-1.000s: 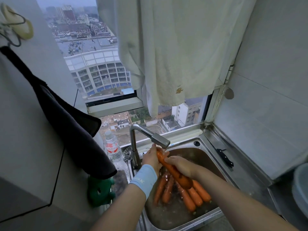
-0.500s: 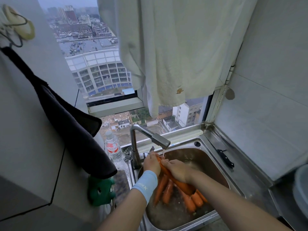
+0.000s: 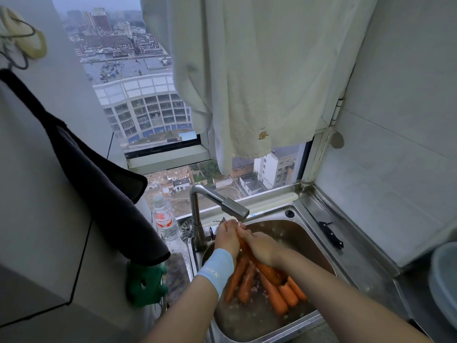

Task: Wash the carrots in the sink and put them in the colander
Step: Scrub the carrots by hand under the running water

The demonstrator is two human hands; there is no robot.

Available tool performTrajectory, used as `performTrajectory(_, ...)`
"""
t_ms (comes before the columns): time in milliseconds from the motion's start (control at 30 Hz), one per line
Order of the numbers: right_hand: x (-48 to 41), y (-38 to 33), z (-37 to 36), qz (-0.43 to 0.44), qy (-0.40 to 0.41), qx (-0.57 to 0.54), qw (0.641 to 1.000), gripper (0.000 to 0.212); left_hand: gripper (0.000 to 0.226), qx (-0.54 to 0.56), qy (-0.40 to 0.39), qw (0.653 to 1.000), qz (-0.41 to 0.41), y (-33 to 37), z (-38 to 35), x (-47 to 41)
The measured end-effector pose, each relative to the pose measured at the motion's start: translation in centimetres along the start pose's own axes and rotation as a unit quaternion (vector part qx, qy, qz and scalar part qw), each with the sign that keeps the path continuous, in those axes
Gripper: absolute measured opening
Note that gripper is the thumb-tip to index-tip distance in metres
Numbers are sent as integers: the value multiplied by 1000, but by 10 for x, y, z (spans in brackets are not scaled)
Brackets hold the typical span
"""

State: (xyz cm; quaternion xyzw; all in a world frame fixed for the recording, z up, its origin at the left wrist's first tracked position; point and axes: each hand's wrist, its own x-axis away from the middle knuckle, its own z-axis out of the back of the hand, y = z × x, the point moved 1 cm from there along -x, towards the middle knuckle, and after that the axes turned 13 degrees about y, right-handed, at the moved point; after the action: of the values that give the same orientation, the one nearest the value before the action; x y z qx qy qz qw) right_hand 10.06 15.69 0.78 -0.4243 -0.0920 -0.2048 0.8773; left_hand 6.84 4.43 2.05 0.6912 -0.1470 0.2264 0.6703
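Both my hands hold one long orange carrot (image 3: 269, 271) over the steel sink (image 3: 319, 246), right under the faucet spout (image 3: 235, 208). My left hand (image 3: 226, 237), with a light blue wristband, grips its upper end. My right hand (image 3: 259, 246) is wrapped round its middle. The carrot's thick end points down towards me. Several more carrots (image 3: 279, 295) lie in the water in the sink below. No colander is recognisable in view.
A black-handled knife (image 3: 330, 233) lies on the steel counter right of the sink. A water bottle (image 3: 165, 220) and a strainer (image 3: 186, 229) stand left of the faucet. A green object (image 3: 146, 283) sits under a hanging dark cloth (image 3: 99, 184). A grey container's rim (image 3: 442, 280) is at far right.
My right hand has slid up the held carrot towards my left hand and the spout. More of the carrot's upper part is now covered by my hands.
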Motion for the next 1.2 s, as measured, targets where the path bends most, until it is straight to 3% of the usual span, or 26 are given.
performTrajectory(67, 0, 5, 7, 3, -4, 4, 1000, 69, 20, 67, -68, 994, 51, -4, 0, 4)
performTrajectory(133, 2, 8, 10, 0, -20, 5, 1000, 67, 17, 71, -89, 992, 58, -10, 1, 5)
performTrajectory(267, 8, 8, 6, 5, -21, 18, 1000, 68, 19, -45, -16, 999, 0, -9, -1, 7)
performTrajectory(433, 7, 1, -3, 15, -10, 23, 1000, 70, 36, -75, 90, 991, -68, 1, -1, 4)
performTrajectory(567, 6, 4, 6, 2, -7, -1, 1000, 65, 17, 57, -59, 995, 47, -7, 3, 4)
performTrajectory(633, 5, 7, 8, -3, -13, -7, 1000, 67, 19, 43, -89, 994, 51, -11, 4, 8)
performTrajectory(800, 7, 6, 5, -3, -9, -5, 1000, 70, 17, -56, 10, 998, -35, -5, -5, 14)
performTrajectory(967, 11, -2, 7, 34, -3, 6, 999, 65, 41, -3, 102, 994, -38, 3, -8, 4)
performTrajectory(1033, 7, 2, 7, 29, -1, -3, 1000, 65, 43, 66, 75, 995, 14, 3, -2, 0)
performTrajectory(1133, 1, 7, 10, 9, -4, -29, 1000, 68, 32, 204, -50, 970, 124, 1, 4, 7)
performTrajectory(1200, 1, 7, 11, 5, -12, -32, 999, 68, 34, 182, -101, 972, 107, -6, 7, 6)
